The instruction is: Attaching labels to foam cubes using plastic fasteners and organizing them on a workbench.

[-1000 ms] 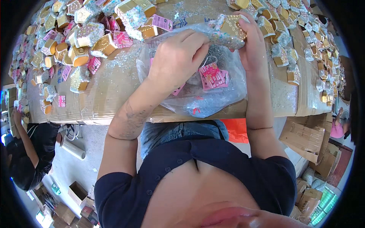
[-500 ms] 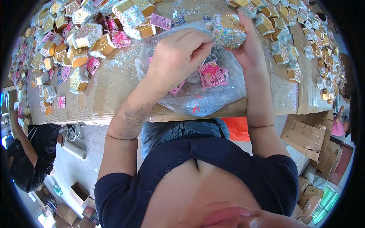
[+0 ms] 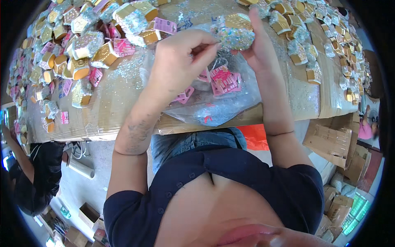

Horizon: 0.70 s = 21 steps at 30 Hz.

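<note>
My right hand holds a small gold house-shaped ornament, its side crusted with pale, multicoloured glitter bits. The thumb stands up along its right end, and the fingers curl beneath. Close to the ornament's left end, my left hand is closed in a pinch; whatever lies between its fingertips is too small to make out. Below both hands a clear plastic bag is spread on the cardboard-covered table. On it lie several pink printed tags beside a tangle of thin, dark loops.
At the left are heaped many similar ornaments, several with pink tags. More ornaments lie on the right, with no tags visible. A person in dark clothes is at far left. Cardboard boxes stand at lower right.
The view has shifted slightly. Both hands remain at the ornament, the left still pinching beside its left end and the right still gripping it; its glittery side shows a little more.
</note>
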### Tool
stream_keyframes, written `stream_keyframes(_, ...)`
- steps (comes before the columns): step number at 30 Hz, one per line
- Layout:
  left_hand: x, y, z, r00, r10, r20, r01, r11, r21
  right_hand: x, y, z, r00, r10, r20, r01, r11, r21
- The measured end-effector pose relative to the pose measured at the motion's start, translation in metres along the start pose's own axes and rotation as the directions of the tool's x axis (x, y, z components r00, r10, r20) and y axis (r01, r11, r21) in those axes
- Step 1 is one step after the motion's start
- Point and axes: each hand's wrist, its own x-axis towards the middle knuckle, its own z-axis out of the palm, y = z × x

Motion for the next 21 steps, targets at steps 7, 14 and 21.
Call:
stream_keyframes(7, -0.0022, 0.0033, 0.0017, 0.955, -0.257, 0.146, 0.287, 0.923, -0.257, -0.0026, -0.0022, 0.0014, 0.981, -0.185, 0.053, 0.187, 0.982, -0.035)
stream_keyframes(14, -0.0015, 0.0039, -0.0004, 0.92, -0.351, 0.174, 0.391, 0.789, -0.474, -0.0054, -0.006, 0.0001, 0.986, -0.141, 0.085, 0.143, 0.989, -0.025)
stream_keyframes(21, 0.0028, 0.0004, -0.003, 0.883, -0.429, 0.19, 0.437, 0.606, -0.665, -0.0089, -0.0006, 0.0028, 0.992, -0.054, 0.111, 0.062, 0.996, -0.067)
